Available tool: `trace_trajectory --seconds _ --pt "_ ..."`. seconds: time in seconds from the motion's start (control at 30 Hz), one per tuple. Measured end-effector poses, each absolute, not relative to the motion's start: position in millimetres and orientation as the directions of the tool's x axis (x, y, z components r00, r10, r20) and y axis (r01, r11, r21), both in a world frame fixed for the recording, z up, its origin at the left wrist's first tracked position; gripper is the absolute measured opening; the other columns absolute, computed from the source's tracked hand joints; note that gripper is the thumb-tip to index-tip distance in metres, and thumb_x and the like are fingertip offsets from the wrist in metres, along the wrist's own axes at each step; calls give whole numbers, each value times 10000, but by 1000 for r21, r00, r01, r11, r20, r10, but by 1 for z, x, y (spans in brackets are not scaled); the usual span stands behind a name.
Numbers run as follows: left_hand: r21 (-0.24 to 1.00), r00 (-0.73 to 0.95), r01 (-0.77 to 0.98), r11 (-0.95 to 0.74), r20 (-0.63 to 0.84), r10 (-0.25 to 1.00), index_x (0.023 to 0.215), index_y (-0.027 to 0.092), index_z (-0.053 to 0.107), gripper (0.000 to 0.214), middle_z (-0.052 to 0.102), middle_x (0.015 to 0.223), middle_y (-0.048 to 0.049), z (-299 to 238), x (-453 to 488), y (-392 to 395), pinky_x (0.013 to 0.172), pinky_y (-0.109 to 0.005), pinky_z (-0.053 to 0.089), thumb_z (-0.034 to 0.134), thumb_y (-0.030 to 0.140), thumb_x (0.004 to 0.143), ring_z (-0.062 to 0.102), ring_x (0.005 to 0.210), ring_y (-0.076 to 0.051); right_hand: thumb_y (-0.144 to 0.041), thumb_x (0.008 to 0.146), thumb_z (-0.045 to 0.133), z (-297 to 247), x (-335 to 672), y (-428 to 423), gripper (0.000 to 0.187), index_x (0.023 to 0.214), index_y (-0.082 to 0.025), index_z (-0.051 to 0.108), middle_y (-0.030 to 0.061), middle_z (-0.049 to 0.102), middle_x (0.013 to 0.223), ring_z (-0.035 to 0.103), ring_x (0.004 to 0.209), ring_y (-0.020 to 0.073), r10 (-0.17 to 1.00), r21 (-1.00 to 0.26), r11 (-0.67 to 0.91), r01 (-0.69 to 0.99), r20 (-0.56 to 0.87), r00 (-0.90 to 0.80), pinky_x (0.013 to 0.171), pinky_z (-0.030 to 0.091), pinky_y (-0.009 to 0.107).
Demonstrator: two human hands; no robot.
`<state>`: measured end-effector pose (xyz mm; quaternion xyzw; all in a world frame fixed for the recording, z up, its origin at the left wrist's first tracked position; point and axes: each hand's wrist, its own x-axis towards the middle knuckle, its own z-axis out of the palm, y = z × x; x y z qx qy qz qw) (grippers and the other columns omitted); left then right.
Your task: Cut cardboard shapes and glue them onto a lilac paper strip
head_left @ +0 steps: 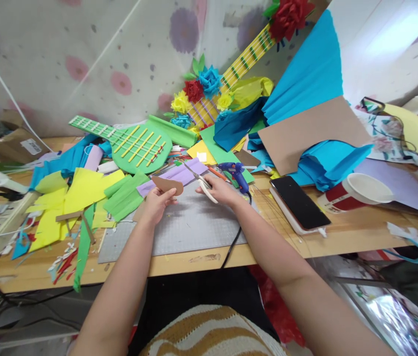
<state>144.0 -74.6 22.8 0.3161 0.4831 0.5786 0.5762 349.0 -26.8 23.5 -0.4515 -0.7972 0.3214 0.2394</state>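
Note:
Between the thumb and fingers of my left hand (159,201) is a brown cardboard piece (168,185), rounded at the right and pointed at the left. My right hand (219,190) grips scissors (205,186) with white handles, their blades pointing up and left, apart from the cardboard. Both hands are above a grey cutting mat (187,227). Lilac crepe paper (179,174) lies just behind them. A blue glue gun (235,174) rests right of my right hand, its black cord running to the table's front edge.
A green paper lute (140,148) and a yellow flowered instrument (209,106) stand at the back. Yellow paper (83,190) and green paper strips cover the left side. To the right are a phone (300,201), a paper cup (357,192) and a brown cardboard sheet (313,128).

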Motion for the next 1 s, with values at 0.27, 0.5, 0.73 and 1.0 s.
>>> trace_trajectory --seconds 0.27,0.5,0.73,1.0 --pt "935 -195 -353 24 -99 976 843 141 593 343 651 747 -14 13 147 -73 463 -206 491 757 249 563 588 564 -106 -536 761 490 28 340 -39 386 927 -190 445 15 559 817 493 690 140 844 -686 385 617 -9 -537 590 324 228" --pt "828 -98 -558 58 -135 986 838 167 599 212 671 828 -2 15 149 -71 694 -223 538 713 213 664 625 727 -91 -545 770 487 29 328 -49 382 911 -193 445 51 592 862 527 719 167 825 -597 452 663 -4 -566 603 325 245" --pt "757 -38 -644 110 -175 984 841 159 621 86 677 816 -1 16 150 -71 714 -191 534 628 144 756 624 718 -74 -541 779 490 29 321 -53 368 912 -200 452 50 607 854 543 715 172 838 -582 449 677 12 -546 596 320 246" --pt "719 -39 -681 141 -228 973 849 140 614 107 681 793 2 16 151 -70 707 -167 531 538 77 809 631 708 -64 -573 785 471 30 321 -55 398 901 -193 458 43 609 814 547 699 164 844 -564 445 696 4 -537 580 305 236"
